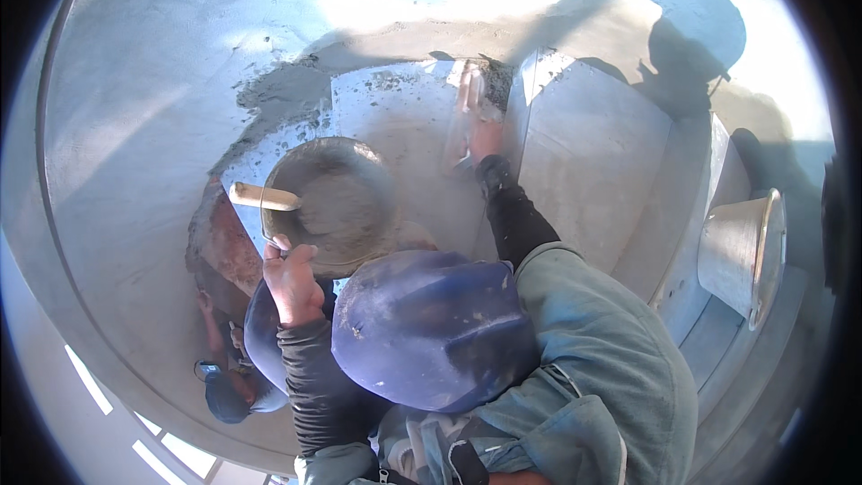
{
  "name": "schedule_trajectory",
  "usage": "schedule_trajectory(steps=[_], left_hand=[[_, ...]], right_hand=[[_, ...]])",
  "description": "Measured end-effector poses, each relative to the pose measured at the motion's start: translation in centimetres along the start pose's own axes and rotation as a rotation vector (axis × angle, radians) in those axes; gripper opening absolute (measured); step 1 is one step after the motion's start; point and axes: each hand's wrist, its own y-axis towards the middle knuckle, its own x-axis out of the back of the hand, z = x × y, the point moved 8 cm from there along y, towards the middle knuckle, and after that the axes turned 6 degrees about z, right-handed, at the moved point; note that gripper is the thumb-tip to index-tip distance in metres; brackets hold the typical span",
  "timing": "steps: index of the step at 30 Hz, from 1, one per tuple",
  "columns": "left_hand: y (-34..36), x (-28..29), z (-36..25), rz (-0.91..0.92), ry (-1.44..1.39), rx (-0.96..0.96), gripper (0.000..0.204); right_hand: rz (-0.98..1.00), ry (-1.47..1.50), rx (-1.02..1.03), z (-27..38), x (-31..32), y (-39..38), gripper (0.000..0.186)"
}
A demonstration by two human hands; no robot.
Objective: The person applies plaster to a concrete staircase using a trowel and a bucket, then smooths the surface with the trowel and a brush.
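Observation:
My left hand (293, 286) is closed on the near rim of a round bucket (383, 235), beside its thin wire handle. Wet grey mortar (346, 207) fills much of the bucket. A tool with a pale wooden handle (267, 196) rests across the bucket's left rim, its other end hidden in the mortar. Farther forward and to the right, my right hand (488, 136) is closed round a trowel (461, 121), smeared by motion. The trowel lies close to a smooth pale panel (413, 117), near its upper right corner. Dark, rough mortar (283, 94) borders the panel's upper left.
Purple-covered knees (431, 332) lie below the bucket. At lower left, below a reddish rough patch (229, 242), is another person in a dark cap (226, 397). A whitish bucket (738, 250) stands on stepped ledges at right. Shadows fall across the pale wall (153, 81).

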Motion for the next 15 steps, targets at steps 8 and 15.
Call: schedule_trajectory(steps=[8, 15], left_hand=[[0.4, 0.1, 0.5, 0.005, -0.013, 0.014, 0.032], [0.7, -1.2, 0.5, 0.021, -0.026, 0.019, 0.033]], right_hand=[[0.146, 0.013, 0.044, -1.8, -5.2, 0.6, 0.037], [-0.300, -0.517, 0.201, -0.4, 2.7, 6.1, 0.049]])
